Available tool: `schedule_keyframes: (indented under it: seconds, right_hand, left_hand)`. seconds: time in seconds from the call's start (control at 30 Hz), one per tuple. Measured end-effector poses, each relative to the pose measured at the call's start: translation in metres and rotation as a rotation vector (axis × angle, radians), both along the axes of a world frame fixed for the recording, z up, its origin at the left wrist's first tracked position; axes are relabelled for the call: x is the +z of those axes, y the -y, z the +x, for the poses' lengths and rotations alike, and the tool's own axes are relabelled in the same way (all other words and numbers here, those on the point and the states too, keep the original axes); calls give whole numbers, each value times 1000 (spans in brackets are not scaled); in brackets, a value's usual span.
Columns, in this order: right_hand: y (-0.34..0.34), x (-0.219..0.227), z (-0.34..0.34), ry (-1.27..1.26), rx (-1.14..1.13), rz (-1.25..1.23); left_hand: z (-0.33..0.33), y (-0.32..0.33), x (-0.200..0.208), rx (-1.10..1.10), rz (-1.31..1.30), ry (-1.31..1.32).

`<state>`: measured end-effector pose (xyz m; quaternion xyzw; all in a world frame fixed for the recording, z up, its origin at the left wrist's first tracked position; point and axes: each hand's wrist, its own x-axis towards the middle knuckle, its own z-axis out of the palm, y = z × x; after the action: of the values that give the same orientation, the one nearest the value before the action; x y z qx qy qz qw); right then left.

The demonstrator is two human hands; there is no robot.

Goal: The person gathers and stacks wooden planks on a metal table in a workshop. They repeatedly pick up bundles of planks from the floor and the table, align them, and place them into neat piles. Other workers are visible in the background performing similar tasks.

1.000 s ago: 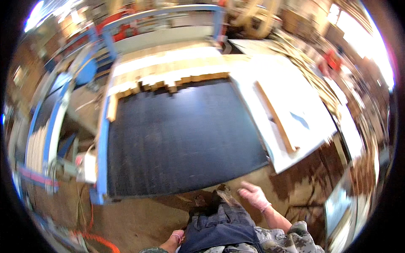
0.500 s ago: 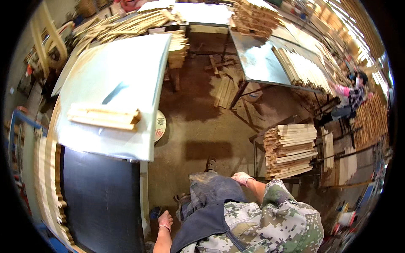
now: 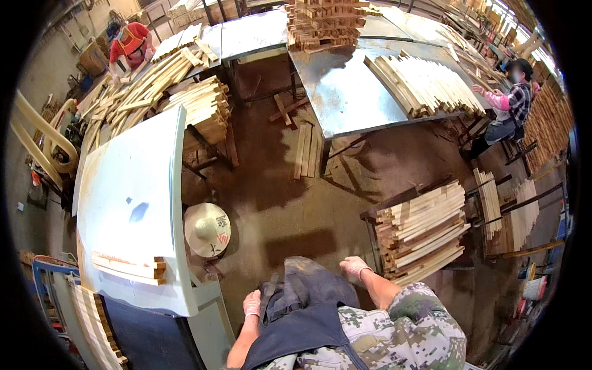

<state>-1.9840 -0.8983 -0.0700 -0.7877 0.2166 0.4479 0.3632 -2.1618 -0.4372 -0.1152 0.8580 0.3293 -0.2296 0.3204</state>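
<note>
My left hand (image 3: 251, 303) hangs in front of my left hip beside the dark apron (image 3: 290, 327). Its fingers are loosely curled, and nothing shows in them. Out in front of my right thigh is my right hand (image 3: 354, 266), also curled, with a pale covering ending at the wrist and no object visible in it. Nearest to it, on the right, is a stack of wooden strips (image 3: 422, 231) on a low stand; the hand is apart from it. To the left of my left hand stands a pale sheet-topped table (image 3: 123, 209) bearing a small bundle of wooden strips (image 3: 128, 267).
A straw hat (image 3: 206, 231) is beside the left table. Ahead, a metal table (image 3: 345, 92) carries rows of strips (image 3: 425, 83). Loose strips (image 3: 306, 151) lie on the floor. One person (image 3: 132, 46) works far left, another (image 3: 518, 98) at right. A dark panel (image 3: 148, 333) is near left.
My view has shifted forward and up, bringing the person in red and the whole hat into sight. My left hand has swung forward; the right stays in front of my thigh.
</note>
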Motion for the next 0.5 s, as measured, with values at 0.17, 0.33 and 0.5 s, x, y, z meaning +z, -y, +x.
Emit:
schedule_keyframes:
  seconds: [0.17,0.33,0.5]
  right_hand:
    - [-22,-35,64,249,-99,95]
    - [-51,-62,96,15,-492,450]
    - [-53,-51,115,-9,-126,37]
  left_hand:
    - [92,-3,41,417,-135,-109]
    - [166,-16,23,20,-88,-310]
    - [276,-39,0,-71,-99,-287]
